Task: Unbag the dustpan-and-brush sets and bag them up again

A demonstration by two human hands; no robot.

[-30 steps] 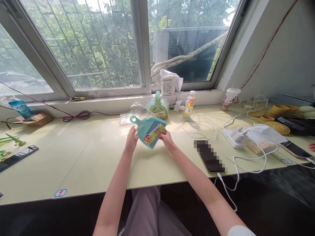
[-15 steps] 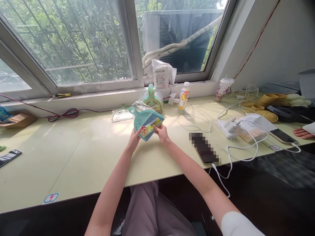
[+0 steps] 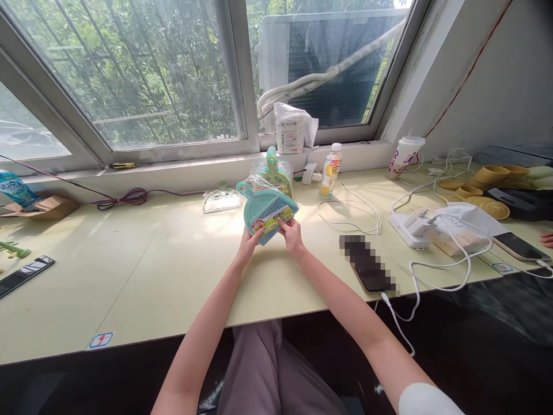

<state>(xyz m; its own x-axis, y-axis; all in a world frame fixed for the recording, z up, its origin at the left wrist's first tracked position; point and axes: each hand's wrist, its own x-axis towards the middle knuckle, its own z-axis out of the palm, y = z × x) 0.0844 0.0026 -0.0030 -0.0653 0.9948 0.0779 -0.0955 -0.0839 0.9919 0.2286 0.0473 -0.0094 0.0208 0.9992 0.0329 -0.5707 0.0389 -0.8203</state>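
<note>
Between both hands is a teal mini dustpan and brush set (image 3: 264, 208), tilted, with a yellow printed label and a clear plastic wrap at its top. My left hand (image 3: 249, 242) grips its lower left edge, thumb over the front. On the lower right edge, my right hand (image 3: 291, 232) pinches the label side with thumb and fingers. Behind it, against the sill, stands a stack of green and teal dustpan sets (image 3: 273, 170) in clear plastic. Left of that stack lies a flat item in clear wrap with a green handle (image 3: 222, 199).
A juice bottle (image 3: 330, 170), a coiled white cable (image 3: 349, 210) and a phone on charge (image 3: 367, 266) are to the right. Further right are a power strip (image 3: 408, 230), a paper cup (image 3: 405, 157) and another person's hand (image 3: 546, 239). A phone (image 3: 26, 275) lies far left.
The view has turned slightly left, so everything sits further right in the picture. Both hands keep the dustpan set in nearly the same pose. The other person's hand shows less at the right edge.
</note>
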